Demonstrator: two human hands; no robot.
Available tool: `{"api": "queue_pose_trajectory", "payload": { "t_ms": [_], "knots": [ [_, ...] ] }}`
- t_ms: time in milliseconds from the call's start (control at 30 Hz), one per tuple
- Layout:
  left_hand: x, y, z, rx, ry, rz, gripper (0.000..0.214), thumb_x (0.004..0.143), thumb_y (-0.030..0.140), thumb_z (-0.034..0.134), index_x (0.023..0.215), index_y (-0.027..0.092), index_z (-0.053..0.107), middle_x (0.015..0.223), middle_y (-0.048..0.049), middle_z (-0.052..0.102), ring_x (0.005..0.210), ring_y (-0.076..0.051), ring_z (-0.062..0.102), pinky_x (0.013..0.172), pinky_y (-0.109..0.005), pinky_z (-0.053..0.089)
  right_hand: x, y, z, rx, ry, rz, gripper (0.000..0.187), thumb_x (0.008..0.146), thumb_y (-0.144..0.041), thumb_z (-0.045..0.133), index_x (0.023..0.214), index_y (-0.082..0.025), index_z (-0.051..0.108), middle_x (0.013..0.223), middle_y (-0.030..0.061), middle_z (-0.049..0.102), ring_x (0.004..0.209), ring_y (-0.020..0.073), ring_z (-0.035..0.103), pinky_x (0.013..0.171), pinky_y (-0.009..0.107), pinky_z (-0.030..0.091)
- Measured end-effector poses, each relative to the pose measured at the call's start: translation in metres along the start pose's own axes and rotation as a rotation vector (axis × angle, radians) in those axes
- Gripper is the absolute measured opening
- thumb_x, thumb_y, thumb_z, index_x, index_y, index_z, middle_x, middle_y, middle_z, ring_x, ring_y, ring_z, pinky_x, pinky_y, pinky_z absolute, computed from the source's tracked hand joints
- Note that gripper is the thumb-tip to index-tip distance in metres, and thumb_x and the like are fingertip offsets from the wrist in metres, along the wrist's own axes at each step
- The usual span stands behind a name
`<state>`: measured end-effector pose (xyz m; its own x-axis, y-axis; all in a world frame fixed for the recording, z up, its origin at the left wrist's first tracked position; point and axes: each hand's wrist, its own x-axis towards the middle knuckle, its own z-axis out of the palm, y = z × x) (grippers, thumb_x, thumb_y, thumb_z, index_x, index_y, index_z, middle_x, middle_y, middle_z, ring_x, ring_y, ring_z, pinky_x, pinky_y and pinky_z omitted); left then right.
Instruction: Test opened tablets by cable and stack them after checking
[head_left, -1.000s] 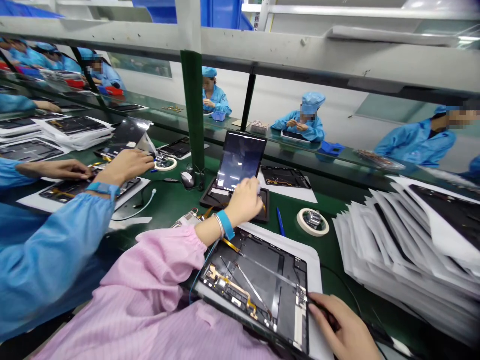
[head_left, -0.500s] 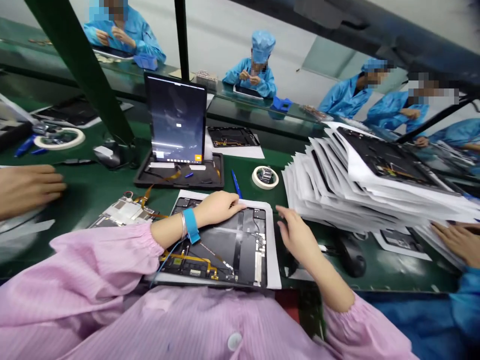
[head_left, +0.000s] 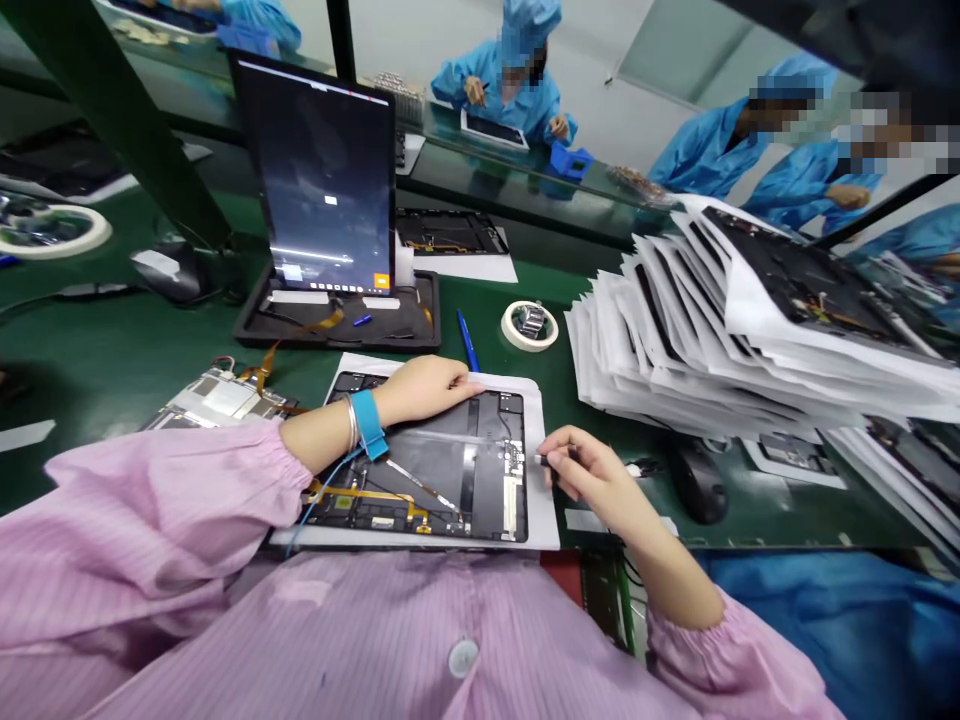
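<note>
An opened tablet housing [head_left: 420, 465], dark inside with ribbon cables and small boards, lies on a white sheet [head_left: 541, 510] in front of me. My left hand [head_left: 424, 388] rests across its far edge, thumb stretched to the right and the other fingers partly hidden; a blue wrist strap [head_left: 367, 425] circles that wrist. Just beyond the housing's right edge, my right hand [head_left: 589, 470] pinches a small black cable plug [head_left: 546, 460]. Its tip points left at the housing, with a small gap between them.
A lit tablet screen [head_left: 322, 190] stands in a black tray [head_left: 337, 338]. Nearby are a blue pen [head_left: 467, 340], a tape roll [head_left: 529, 326], a mouse [head_left: 697, 480] and a circuit board with battery [head_left: 217, 395]. Paper-layered housings [head_left: 675, 350] pile up at right. Co-workers sit opposite.
My right hand, empty-looking and spread before, has closed on the cable plug beside the housing. My left hand stays on the housing. The neighbours' hands at both sides have left view.
</note>
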<state>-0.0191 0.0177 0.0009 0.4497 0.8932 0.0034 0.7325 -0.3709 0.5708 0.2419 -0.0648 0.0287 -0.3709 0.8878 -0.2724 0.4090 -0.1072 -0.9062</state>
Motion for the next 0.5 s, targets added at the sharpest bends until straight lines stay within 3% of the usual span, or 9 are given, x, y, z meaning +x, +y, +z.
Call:
{"api": "queue_pose_trajectory", "payload": {
  "t_ms": [100,367,500],
  "knots": [
    [0.000,0.000,0.000,0.000,-0.008,-0.007,0.042,0.088,0.052,0.041,0.065,0.018,0.054,0.063,-0.0002,0.058,0.056,-0.014,0.049,0.053,-0.026,0.026,0.002,0.004,0.008,0.120,-0.081,0.042,0.029,0.088,-0.047,0.052,0.089,-0.019,0.045,0.065,-0.0028,0.055,0.047,0.0062,0.037,0.043,0.019,0.026],
    [0.000,0.000,0.002,0.025,0.007,-0.008,0.042,0.088,0.052,0.042,0.064,0.018,0.054,0.063,-0.0003,0.059,0.057,-0.014,0.049,0.053,-0.026,0.025,0.013,0.006,0.011,0.203,-0.104,0.077,0.034,0.084,-0.051,0.055,0.089,-0.020,0.042,0.066,-0.0035,0.055,0.044,0.0049,0.036,0.041,0.017,0.021],
    [0.000,0.000,0.004,0.020,0.011,0.001,0.042,0.088,0.051,0.043,0.064,0.019,0.054,0.062,0.0001,0.059,0.056,-0.014,0.048,0.053,-0.025,0.024,0.018,0.014,0.020,0.160,-0.089,0.051,0.033,0.086,-0.051,0.051,0.092,-0.020,0.042,0.064,-0.0042,0.054,0.043,0.0057,0.036,0.041,0.018,0.026]
  ]
}}
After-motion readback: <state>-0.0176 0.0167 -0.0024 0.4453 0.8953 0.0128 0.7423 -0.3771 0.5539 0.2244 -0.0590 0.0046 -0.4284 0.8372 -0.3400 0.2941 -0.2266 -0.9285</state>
